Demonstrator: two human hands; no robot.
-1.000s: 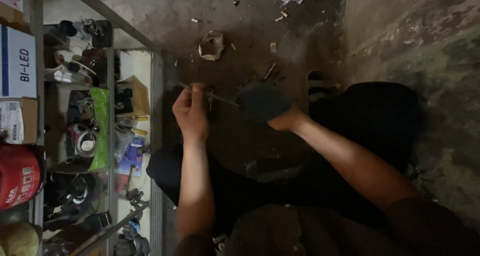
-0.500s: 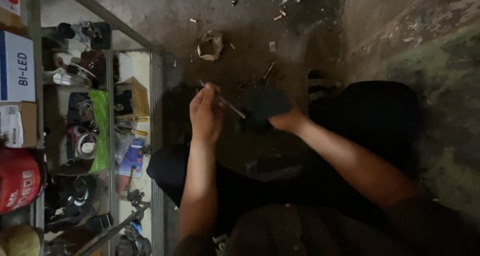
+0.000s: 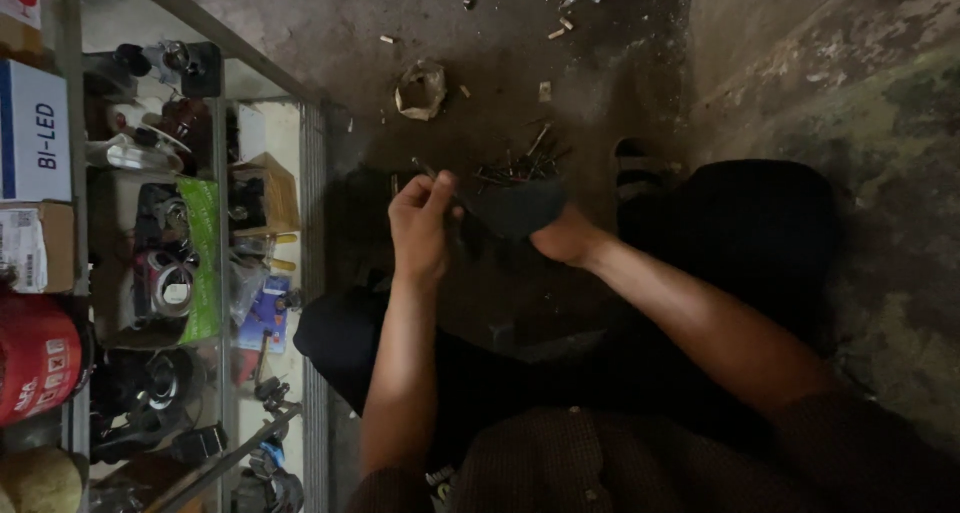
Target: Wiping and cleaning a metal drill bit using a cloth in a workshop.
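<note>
At the centre of the frame, over the dirty concrete floor [image 3: 330,13], left hand [image 3: 422,228] with fingers pinched shut on a thin dark metal rod [image 3: 428,170], short, slightly slanted, its tip poking up-left past the knuckles. Just right, right hand [image 3: 565,238] curled round a dark rounded part [image 3: 520,208]; fingers hidden, grip hard to tell. Above, a scatter of small screws [image 3: 515,168]. At left, a cluttered glass shelf [image 3: 215,173].

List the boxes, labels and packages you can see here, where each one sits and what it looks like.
White and blue box: far left shelf, rectangular.
Small carton: just below it, pale with a printed label.
Red round container: lower left, white label patches.
Green packet: inside the glass cabinet, flat.
Brown carton: cabinet's right side.
</note>
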